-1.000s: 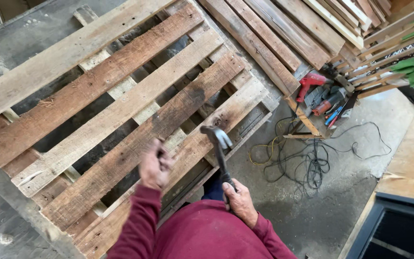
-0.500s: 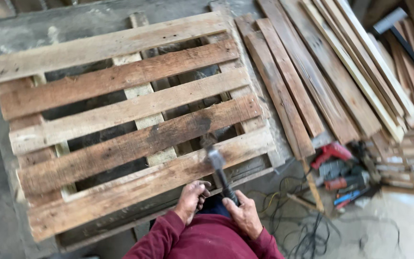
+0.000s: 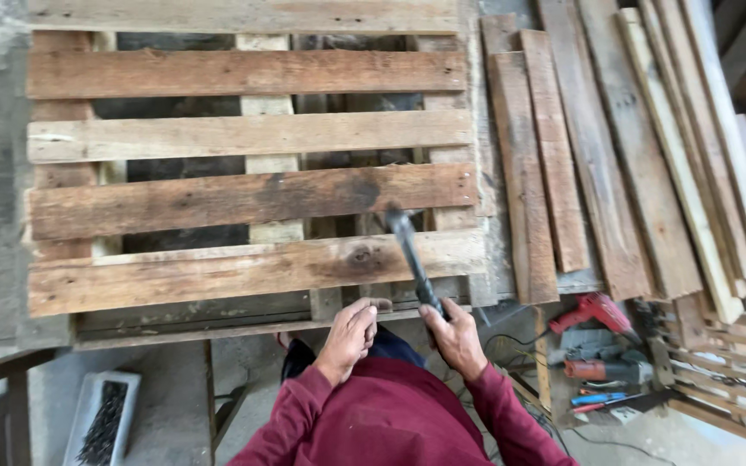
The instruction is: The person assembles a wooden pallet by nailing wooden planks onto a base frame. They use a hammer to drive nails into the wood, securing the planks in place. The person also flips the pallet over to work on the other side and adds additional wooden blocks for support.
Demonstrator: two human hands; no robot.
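Gripping hammer [image 3: 409, 255] right hand [image 3: 458, 338], over pallet [image 3: 243, 194].

A hammer [image 3: 412, 259] with a dark handle and dark metal head is held raised over a weathered wooden pallet [image 3: 243, 198], its head blurred above the gap between the two nearest slats and its handle slanting down toward the person. The right hand [image 3: 455, 336] is wrapped around the lower end of the handle, while the left hand [image 3: 351, 332] rests at the pallet's near edge, fingers curled against the wood just beside the hammer's grip. The pallet lies flat, five pale and brown slats running crosswise over three bearers, the nearest slat [image 3: 256, 272] marked by a dark knot close to the hammer.
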